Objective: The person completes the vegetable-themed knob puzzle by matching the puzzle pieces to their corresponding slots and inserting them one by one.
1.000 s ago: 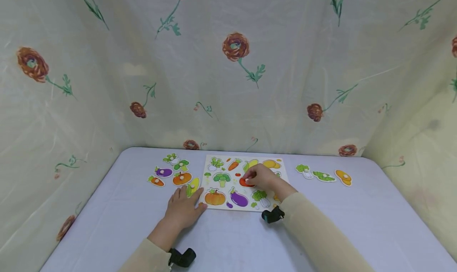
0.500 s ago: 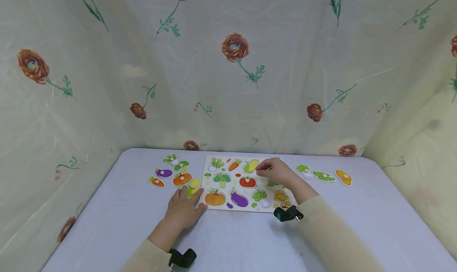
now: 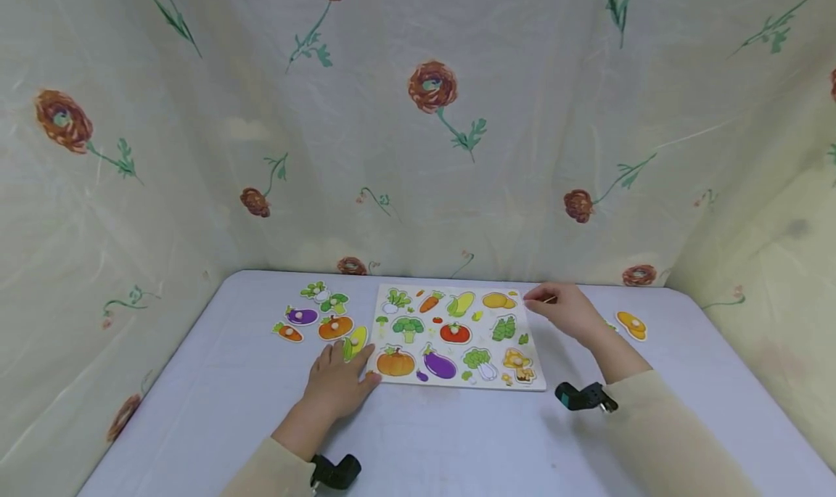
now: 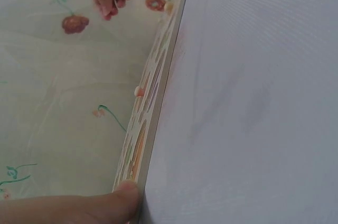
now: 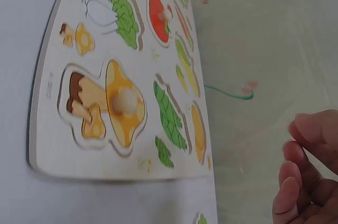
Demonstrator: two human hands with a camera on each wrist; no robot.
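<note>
Just ahead of my left cream sleeve point(image 3: 271, 468), my left hand point(image 3: 336, 382) lies palm down, fingers spread, thumb on the near left corner of a vegetable puzzle board point(image 3: 482, 335). The board stretches to that hand's right over a white cloth point(image 3: 444, 439), with a knobbed mushroom piece point(image 5: 108, 102) set into its near right corner and a knobbed tomato piece point(image 3: 453, 335) around its middle. Just past my left fingertips sit a corn piece point(image 3: 356, 340), a carrot piece point(image 3: 288, 332) and a pumpkin piece point(image 3: 336, 329). Off the board's far right corner hangs my right hand point(image 3: 567, 314), fingers loosely bent, thumb and forefinger close together, holding nothing visible; a yellow piece point(image 3: 631, 326) lies to its right. Farther beyond my left hand rest an eggplant piece point(image 3: 302, 316), a broccoli piece point(image 3: 334, 304) and a white-rooted piece point(image 3: 315, 290), before a flower-printed curtain point(image 3: 516, 134).
</note>
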